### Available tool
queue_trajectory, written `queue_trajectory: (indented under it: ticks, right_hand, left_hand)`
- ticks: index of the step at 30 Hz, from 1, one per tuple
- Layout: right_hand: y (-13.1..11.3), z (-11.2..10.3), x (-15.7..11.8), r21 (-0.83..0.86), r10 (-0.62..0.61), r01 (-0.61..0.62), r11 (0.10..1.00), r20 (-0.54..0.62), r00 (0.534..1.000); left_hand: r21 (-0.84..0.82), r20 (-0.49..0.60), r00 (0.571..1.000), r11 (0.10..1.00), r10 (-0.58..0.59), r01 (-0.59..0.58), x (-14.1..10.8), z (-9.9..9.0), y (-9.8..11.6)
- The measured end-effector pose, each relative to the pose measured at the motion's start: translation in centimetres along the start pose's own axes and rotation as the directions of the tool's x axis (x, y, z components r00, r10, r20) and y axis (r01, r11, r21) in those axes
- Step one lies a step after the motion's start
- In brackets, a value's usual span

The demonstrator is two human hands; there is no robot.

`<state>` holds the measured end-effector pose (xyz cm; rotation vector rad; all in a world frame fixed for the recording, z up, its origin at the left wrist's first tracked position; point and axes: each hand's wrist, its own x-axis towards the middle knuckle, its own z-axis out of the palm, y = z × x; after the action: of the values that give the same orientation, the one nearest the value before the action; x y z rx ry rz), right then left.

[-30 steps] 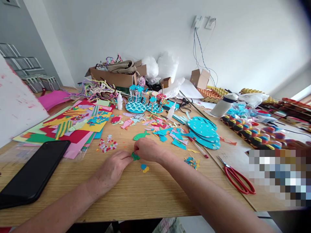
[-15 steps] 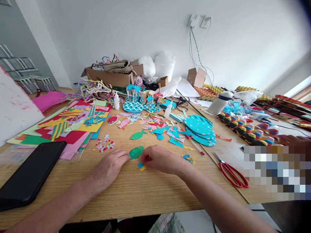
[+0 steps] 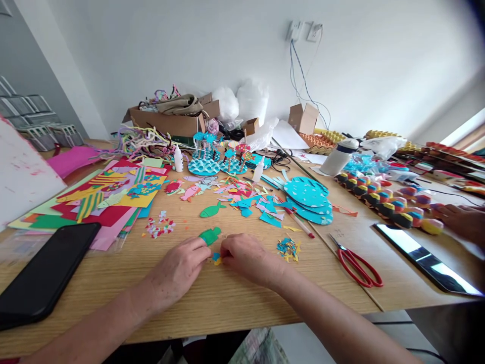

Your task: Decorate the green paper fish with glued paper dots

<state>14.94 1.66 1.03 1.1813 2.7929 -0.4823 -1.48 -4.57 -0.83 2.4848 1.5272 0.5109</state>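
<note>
My left hand (image 3: 181, 268) lies with its fingers together over the lower left part of a green paper fish (image 3: 210, 235), holding it against the wooden table. Just right of it, my right hand (image 3: 244, 255) has its fingertips bent down in a pinch beside a few small blue and yellow paper pieces (image 3: 216, 258); whatever is in those fingers is hidden. Another green paper fish (image 3: 212, 210) lies flat behind my hands. To the left is a little spread of red, white and purple paper bits (image 3: 161, 225). Blue and yellow scraps (image 3: 288, 249) are heaped right of my right wrist.
Red-handled scissors (image 3: 358, 265), a thin stick and a phone (image 3: 424, 258) lie to the right. A black phone (image 3: 49, 273) rests at left by coloured paper sheets (image 3: 108, 216). Blue discs (image 3: 306, 194) and glue bottles (image 3: 178, 159) stand farther back. Another person's hand (image 3: 464, 222) is at far right.
My left hand has slid right, farther over the green fish. My right hand's fingers have drawn away from the fish to the blue and yellow pieces. The view has shifted slightly.
</note>
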Motion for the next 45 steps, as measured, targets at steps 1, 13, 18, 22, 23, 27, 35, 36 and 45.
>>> queue_trajectory:
  ticks: [1,13,18,22,23,27,35,36,45]
  right_hand:
    - [0.1,0.1,0.0,0.003,-0.001,0.001,1.000,-0.002,1.000]
    - [0.0,0.8,-0.2,0.074,-0.073,0.081,0.994,-0.101,0.992]
    - [-0.2,0.9,0.2,0.081,-0.070,0.074,0.994,-0.051,0.996]
    - [0.0,0.8,0.4,0.134,-0.033,0.036,0.990,-0.025,0.999]
    - [0.1,0.9,0.4,0.159,-0.028,0.032,0.987,-0.030,0.999]
    - [0.7,1.1,0.4,0.231,-0.061,0.079,0.970,-0.085,0.995]
    - [0.6,1.3,0.9,0.123,-0.117,0.121,0.985,-0.036,0.992]
    - [0.6,1.3,0.9,0.121,-0.105,0.108,0.987,-0.024,0.994]
    - [1.1,0.7,0.1,0.192,-0.194,0.212,0.958,-0.112,0.975]
  left_hand:
    - [-0.001,0.000,1.000,1.000,-0.005,0.005,0.1,0.0,0.1]
    - [-0.054,-0.060,0.998,0.998,-0.035,0.031,0.4,0.4,-0.3]
    - [-0.051,-0.043,0.998,0.998,-0.051,0.049,0.2,0.3,-0.4]
    - [-0.119,-0.061,0.995,0.991,-0.073,0.065,0.2,0.5,-0.7]
    - [-0.138,-0.061,0.995,0.988,-0.082,0.073,0.3,0.4,-0.7]
    - [-0.186,-0.041,0.991,0.975,-0.130,0.120,0.5,0.3,-0.7]
    - [-0.197,-0.021,0.986,0.968,-0.163,0.156,0.4,0.4,-0.8]
    - [-0.201,-0.019,0.986,0.966,-0.167,0.160,0.4,0.4,-0.8]
    - [-0.230,-0.019,0.985,0.960,-0.169,0.160,0.4,0.2,-0.7]
